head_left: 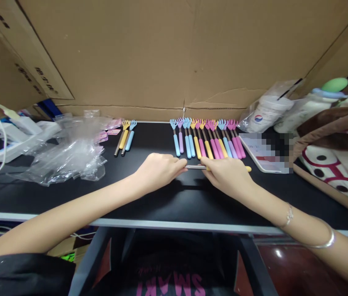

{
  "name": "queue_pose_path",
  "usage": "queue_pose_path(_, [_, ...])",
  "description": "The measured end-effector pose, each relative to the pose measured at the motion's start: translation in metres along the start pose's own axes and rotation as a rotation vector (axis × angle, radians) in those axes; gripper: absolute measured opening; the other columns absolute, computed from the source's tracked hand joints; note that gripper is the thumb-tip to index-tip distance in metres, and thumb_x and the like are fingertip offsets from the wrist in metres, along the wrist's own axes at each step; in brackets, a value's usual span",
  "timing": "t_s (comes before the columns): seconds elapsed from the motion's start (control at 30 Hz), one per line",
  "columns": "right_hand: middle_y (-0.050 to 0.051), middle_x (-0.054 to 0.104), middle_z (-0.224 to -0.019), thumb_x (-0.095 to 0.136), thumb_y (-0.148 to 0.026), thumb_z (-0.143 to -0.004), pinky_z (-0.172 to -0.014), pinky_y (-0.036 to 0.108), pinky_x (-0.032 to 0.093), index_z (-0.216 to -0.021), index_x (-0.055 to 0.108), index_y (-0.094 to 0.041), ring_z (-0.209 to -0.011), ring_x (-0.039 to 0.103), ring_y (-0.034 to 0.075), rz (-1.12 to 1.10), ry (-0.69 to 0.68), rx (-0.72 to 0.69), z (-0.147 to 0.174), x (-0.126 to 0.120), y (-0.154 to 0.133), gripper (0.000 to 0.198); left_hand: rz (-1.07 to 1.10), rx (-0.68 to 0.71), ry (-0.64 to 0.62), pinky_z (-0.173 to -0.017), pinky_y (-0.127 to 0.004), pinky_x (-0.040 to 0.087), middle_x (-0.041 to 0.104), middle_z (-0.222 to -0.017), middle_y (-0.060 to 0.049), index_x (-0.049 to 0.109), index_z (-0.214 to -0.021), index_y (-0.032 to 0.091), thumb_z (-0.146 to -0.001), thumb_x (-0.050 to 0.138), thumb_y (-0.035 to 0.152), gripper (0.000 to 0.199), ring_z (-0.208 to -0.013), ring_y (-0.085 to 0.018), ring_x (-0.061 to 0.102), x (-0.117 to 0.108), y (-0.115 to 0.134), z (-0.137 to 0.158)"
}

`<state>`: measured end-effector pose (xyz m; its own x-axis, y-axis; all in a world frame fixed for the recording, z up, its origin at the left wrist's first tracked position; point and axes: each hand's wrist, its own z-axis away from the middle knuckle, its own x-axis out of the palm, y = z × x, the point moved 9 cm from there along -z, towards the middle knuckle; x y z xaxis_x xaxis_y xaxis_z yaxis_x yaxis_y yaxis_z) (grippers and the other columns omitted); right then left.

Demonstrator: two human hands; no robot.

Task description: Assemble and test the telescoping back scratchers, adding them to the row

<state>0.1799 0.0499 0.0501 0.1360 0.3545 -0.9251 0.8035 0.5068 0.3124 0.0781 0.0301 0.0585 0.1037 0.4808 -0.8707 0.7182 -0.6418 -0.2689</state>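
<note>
Just above the black table, my two hands grip one back scratcher with a metal shaft (pixel 196 167) and a yellow handle. The shaft's left end is closed inside my left hand (pixel 158 172), so its tip is hidden. My right hand (pixel 227 172) wraps the yellow handle, whose end pokes out on the right. Behind my hands lies a row of several back scratchers (pixel 206 144) with blue, purple, yellow and pink handles, claws pointing away. Farther left are a yellow-handled back scratcher (pixel 123 139) and a blue-handled one (pixel 130 140), with dark rods beside them.
Clear plastic bags (pixel 75 152) pile up on the left, near a white power strip (pixel 16 139) with cables. On the right lie a phone (pixel 258 154), a bagged Pepsi cup (pixel 268 113) and a cloth bag (pixel 343 160). Cardboard (pixel 161 53) walls the back.
</note>
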Motion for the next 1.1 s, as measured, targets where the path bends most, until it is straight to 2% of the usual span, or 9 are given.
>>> queue_pose_path(0.1, [0.003, 0.065, -0.063, 0.031, -0.030, -0.089, -0.048, 0.025, 0.013, -0.093, 0.060, -0.023, -0.053, 0.054, 0.014, -0.003, 0.005, 0.017, 0.000, 0.002, 0.000, 0.030, -0.002, -0.014, -0.003, -0.043, -0.027, 0.015, 0.058, -0.059, -0.001, 0.053, -0.075, 0.018, -0.095, 0.039, 0.036, 0.030, -0.051, -0.013, 0.056, 0.002, 0.000, -0.002])
queue_pose_path(0.33, [0.003, 0.063, -0.061, 0.029, -0.030, -0.090, -0.048, 0.025, 0.010, -0.085, 0.060, -0.022, -0.049, 0.051, 0.013, 0.041, 0.016, -0.032, -0.001, 0.008, 0.003, 0.032, 0.008, 0.051, 0.009, -0.044, -0.026, 0.018, 0.058, -0.060, 0.000, 0.051, -0.074, 0.019, -0.094, 0.042, 0.035, 0.028, -0.053, -0.013, 0.055, 0.006, 0.000, 0.001])
queue_pose_path(0.4, [0.003, 0.063, -0.060, 0.031, -0.030, -0.088, -0.049, 0.024, 0.011, -0.084, 0.060, -0.022, -0.049, 0.050, 0.013, 0.076, 0.022, -0.006, 0.004, 0.011, 0.024, 0.030, -0.028, 0.054, -0.001, -0.044, -0.026, 0.020, 0.058, -0.061, 0.000, 0.051, -0.074, 0.018, -0.094, 0.042, 0.034, 0.027, -0.054, -0.013, 0.056, 0.005, -0.014, 0.008])
queue_pose_path(0.5, [0.005, 0.062, -0.059, 0.037, -0.032, -0.084, -0.049, 0.024, 0.011, -0.078, 0.058, -0.020, -0.049, 0.049, 0.013, 0.151, 0.051, 0.133, 0.021, 0.013, 0.078, 0.025, -0.122, 0.023, 0.008, -0.047, -0.025, 0.023, 0.059, -0.063, -0.001, 0.051, -0.073, 0.018, -0.095, 0.038, 0.033, 0.030, -0.060, -0.014, 0.058, 0.000, -0.050, 0.028])
queue_pose_path(0.6, [0.006, 0.062, -0.061, 0.038, -0.040, -0.083, -0.048, 0.024, 0.011, -0.070, 0.055, -0.019, -0.050, 0.048, 0.013, 0.219, 0.054, 0.190, 0.039, 0.015, 0.120, 0.030, -0.168, 0.004, -0.005, -0.048, -0.026, 0.024, 0.059, -0.063, -0.002, 0.052, -0.071, 0.019, -0.096, 0.035, 0.035, 0.034, -0.061, -0.015, 0.057, -0.003, -0.081, 0.048])
queue_pose_path(0.8, [0.006, 0.057, -0.054, 0.035, -0.041, -0.083, -0.048, 0.024, 0.012, -0.062, 0.051, -0.019, -0.049, 0.044, 0.012, 0.304, 0.103, 0.204, 0.051, 0.008, 0.145, 0.034, -0.183, -0.033, 0.007, -0.051, -0.026, 0.027, 0.061, -0.067, -0.001, 0.054, -0.069, 0.021, -0.095, 0.033, 0.038, 0.038, -0.065, -0.015, 0.057, -0.017, -0.109, 0.064])
queue_pose_path(0.93, [0.007, 0.060, -0.061, 0.035, -0.039, -0.082, -0.049, 0.024, 0.015, -0.064, 0.050, -0.020, -0.055, 0.048, 0.014, 0.320, 0.027, 0.348, 0.070, 0.016, 0.185, 0.030, -0.262, -0.081, -0.007, -0.055, -0.024, 0.028, 0.062, -0.073, -0.001, 0.055, -0.074, 0.020, -0.096, 0.033, 0.040, 0.037, -0.071, -0.015, 0.055, -0.023, -0.137, 0.088])
queue_pose_path(1.03, [0.009, 0.063, -0.072, 0.040, -0.041, -0.081, -0.051, 0.025, 0.018, -0.069, 0.050, -0.021, -0.062, 0.052, 0.016, 0.301, -0.032, 0.402, 0.088, 0.025, 0.217, 0.025, -0.288, -0.144, -0.032, -0.055, -0.025, 0.026, 0.058, -0.069, 0.000, 0.054, -0.073, 0.019, -0.095, 0.035, 0.038, 0.034, -0.069, -0.014, 0.050, -0.024, -0.158, 0.112])
queue_pose_path(1.1, [0.010, 0.063, -0.072, 0.043, -0.039, -0.079, -0.051, 0.026, 0.019, -0.071, 0.051, -0.021, -0.063, 0.053, 0.017, 0.294, -0.075, 0.447, 0.097, 0.031, 0.234, 0.021, -0.281, -0.201, -0.031, -0.055, -0.026, 0.024, 0.053, -0.065, 0.000, 0.052, -0.071, 0.019, -0.095, 0.034, 0.036, 0.034, -0.067, -0.015, 0.047, -0.025, -0.169, 0.124])
